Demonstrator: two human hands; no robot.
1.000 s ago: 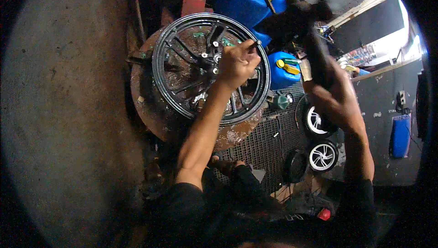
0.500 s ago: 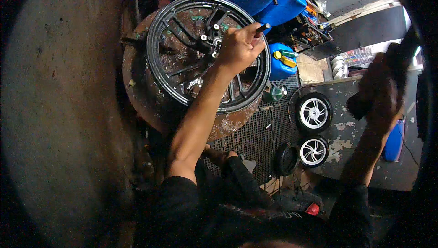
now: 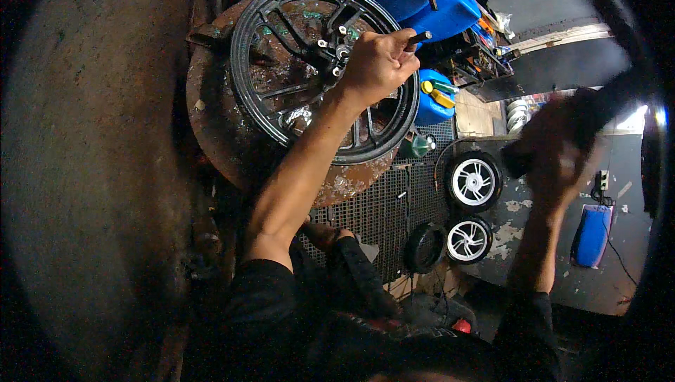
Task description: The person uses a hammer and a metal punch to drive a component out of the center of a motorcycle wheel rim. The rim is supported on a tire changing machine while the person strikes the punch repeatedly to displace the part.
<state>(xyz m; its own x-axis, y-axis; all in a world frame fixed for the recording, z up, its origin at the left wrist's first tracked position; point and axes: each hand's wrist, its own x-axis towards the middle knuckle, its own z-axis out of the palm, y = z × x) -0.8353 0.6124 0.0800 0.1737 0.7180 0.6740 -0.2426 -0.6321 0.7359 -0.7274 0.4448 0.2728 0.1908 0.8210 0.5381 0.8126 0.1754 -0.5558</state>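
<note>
A black spoked wheel rim (image 3: 278, 21) lies on a round, rusty stand (image 3: 211, 118) strewn with grime and scraps. Over the rim's hub and right side is my left hand (image 3: 380, 67), its fingers closed round a short dark metal rod (image 3: 420, 38). One end of the rod pokes out past the thumb; the other end is hidden. My right hand (image 3: 562, 160) is raised at the far right, apart from the rim. In its closed grip is a bulky dark tool (image 3: 622, 90), too blurred and shadowed to tell its kind.
Blue plastic containers (image 3: 450, 13) stand beyond the rim. A smaller blue jug (image 3: 434, 109) has bottles by it. Two white-spoked wheels with tyres (image 3: 474, 181) and a loose black tyre (image 3: 425, 248) are at right. A stained wall (image 3: 98, 171) runs along the left.
My right hand has swung left and slightly lower with the dark tool. My left hand stays over the rim, holding the rod. The whole view has shifted a little.
</note>
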